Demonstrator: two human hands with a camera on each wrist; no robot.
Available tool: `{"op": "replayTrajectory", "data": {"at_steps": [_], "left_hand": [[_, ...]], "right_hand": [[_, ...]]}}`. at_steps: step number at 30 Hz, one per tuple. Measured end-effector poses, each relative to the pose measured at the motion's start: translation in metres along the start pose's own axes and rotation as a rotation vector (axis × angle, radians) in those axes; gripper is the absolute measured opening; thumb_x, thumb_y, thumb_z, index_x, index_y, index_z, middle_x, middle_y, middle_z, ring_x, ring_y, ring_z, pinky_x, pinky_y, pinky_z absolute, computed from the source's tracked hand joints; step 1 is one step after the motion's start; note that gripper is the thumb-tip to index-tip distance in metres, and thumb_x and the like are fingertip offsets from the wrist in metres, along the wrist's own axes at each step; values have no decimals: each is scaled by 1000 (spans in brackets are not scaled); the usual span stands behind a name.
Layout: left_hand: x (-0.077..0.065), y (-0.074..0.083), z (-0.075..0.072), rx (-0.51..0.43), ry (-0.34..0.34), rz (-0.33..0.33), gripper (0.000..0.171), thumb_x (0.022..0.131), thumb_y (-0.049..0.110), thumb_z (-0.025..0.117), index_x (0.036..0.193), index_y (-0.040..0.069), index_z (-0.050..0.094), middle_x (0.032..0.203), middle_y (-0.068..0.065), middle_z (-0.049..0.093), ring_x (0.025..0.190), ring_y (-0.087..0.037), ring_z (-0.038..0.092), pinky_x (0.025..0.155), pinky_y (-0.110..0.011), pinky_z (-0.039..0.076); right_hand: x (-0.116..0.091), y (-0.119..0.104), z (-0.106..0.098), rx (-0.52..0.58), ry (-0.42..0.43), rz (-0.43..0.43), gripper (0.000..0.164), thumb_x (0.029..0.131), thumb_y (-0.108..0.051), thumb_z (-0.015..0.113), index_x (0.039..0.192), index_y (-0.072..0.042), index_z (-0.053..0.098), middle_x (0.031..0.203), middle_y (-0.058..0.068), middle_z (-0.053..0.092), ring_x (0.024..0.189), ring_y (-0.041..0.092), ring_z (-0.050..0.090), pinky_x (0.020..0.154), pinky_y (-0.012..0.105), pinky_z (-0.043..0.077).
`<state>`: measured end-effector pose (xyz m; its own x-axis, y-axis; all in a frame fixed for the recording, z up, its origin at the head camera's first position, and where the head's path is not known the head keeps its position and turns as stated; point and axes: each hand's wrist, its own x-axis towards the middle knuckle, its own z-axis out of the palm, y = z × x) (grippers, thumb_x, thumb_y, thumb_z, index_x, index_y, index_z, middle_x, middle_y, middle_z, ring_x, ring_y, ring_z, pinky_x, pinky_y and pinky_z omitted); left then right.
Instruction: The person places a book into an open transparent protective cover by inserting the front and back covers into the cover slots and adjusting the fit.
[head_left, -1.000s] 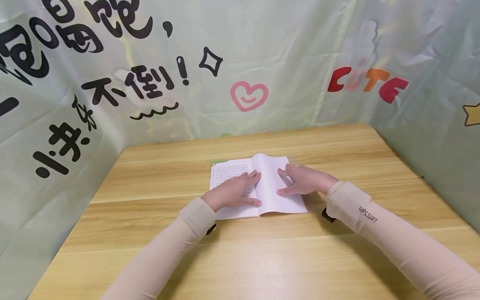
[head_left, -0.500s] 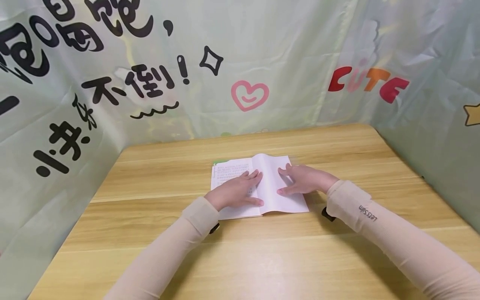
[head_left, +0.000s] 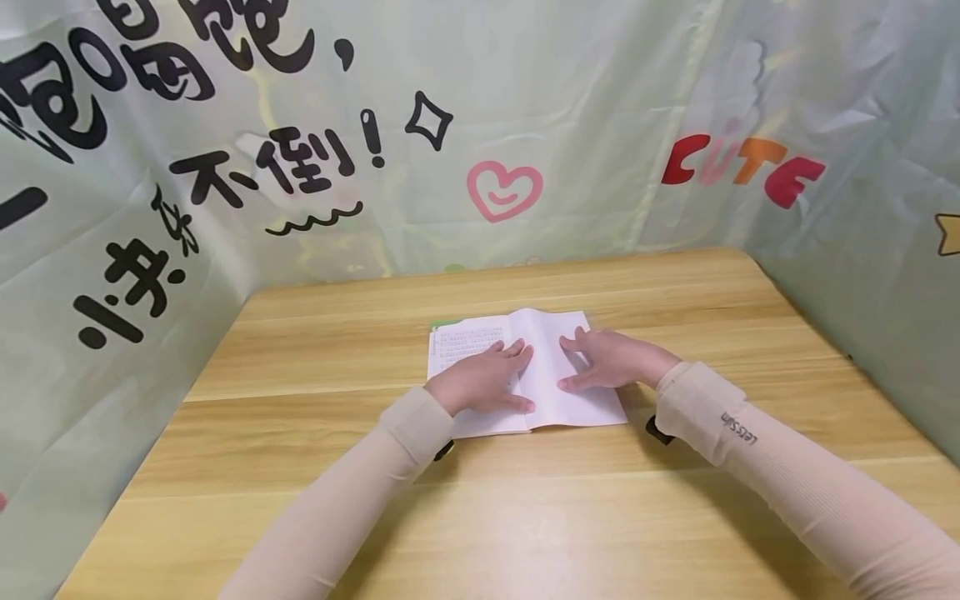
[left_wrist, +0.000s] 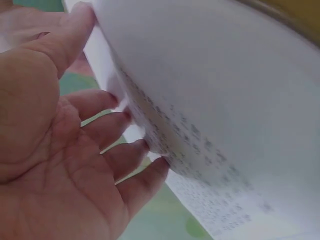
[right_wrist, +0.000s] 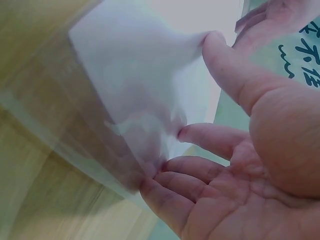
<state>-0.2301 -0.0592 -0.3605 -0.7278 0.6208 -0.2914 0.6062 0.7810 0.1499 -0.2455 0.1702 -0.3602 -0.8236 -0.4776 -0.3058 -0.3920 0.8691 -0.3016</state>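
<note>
An open booklet (head_left: pixel 555 408) lies on the wooden table, its left page (head_left: pixel 465 331) printed and its right page blank white, with a raised bulge near the fold. My left hand (head_left: pixel 482 379) rests on the printed page, fingers spread, fingertips near the fold. On the blank page rests my right hand (head_left: pixel 617 358), thumb and fingertips touching the paper. In the left wrist view the fingertips touch the paper (left_wrist: pixel 210 90). Past the page edge in the right wrist view, a clear plastic cover (right_wrist: pixel 75 125) sticks out over the table. Part of the printed text is hidden by my left hand.
The wooden table (head_left: pixel 337 350) extends around the booklet on all sides. A pale cloth wall (head_left: pixel 585 108) with printed lettering stands behind it and at both sides. A green edge (head_left: pixel 446 322) shows at the booklet's far left corner.
The booklet and my left hand have shifted slightly to the right; my right hand stays nearly in place. The head view has also turned a little.
</note>
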Motion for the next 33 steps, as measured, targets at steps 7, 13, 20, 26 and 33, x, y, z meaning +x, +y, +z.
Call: {"op": "replayTrajectory", "data": {"at_steps": [7, 13, 20, 26, 33], "left_hand": [[4, 9, -5, 36, -18, -27, 89, 88, 55, 60, 155, 10, 23, 157, -8, 15, 140, -35, 17, 110, -39, 21], [5, 13, -8, 50, -39, -64, 90, 87, 56, 61, 155, 12, 24, 158, -6, 16, 140, -33, 17, 109, -42, 24], [4, 12, -8, 30, -47, -91, 89, 86, 57, 61, 155, 15, 24, 158, -4, 15, 141, -30, 16, 107, -45, 27], [3, 10, -8, 24, -53, -95, 89, 86, 58, 61, 156, 17, 23, 158, -1, 15, 142, -28, 15, 106, -46, 30], [5, 9, -6, 25, -54, -96, 90, 86, 59, 60, 156, 18, 21, 159, 0, 13, 142, -27, 14, 105, -48, 30]], "right_hand": [[-2, -4, 2, -4, 19, 28, 89, 86, -53, 64, 149, 1, 31, 148, 35, 17, 130, 54, 20, 105, 60, 19], [-1, -8, 5, 22, 50, 53, 89, 84, -49, 68, 149, 0, 32, 148, 34, 16, 131, 54, 19, 105, 60, 17], [5, -3, 6, 58, 166, 45, 77, 80, -41, 76, 140, 0, 50, 142, 28, 39, 129, 44, 35, 103, 54, 29], [3, 11, 2, 110, 308, 185, 91, 73, -37, 83, 144, 1, 42, 138, 28, 41, 122, 45, 39, 95, 60, 35], [8, 29, -3, 286, 286, 203, 95, 77, -35, 80, 147, 5, 29, 133, 29, 45, 119, 42, 43, 96, 55, 37]]}}
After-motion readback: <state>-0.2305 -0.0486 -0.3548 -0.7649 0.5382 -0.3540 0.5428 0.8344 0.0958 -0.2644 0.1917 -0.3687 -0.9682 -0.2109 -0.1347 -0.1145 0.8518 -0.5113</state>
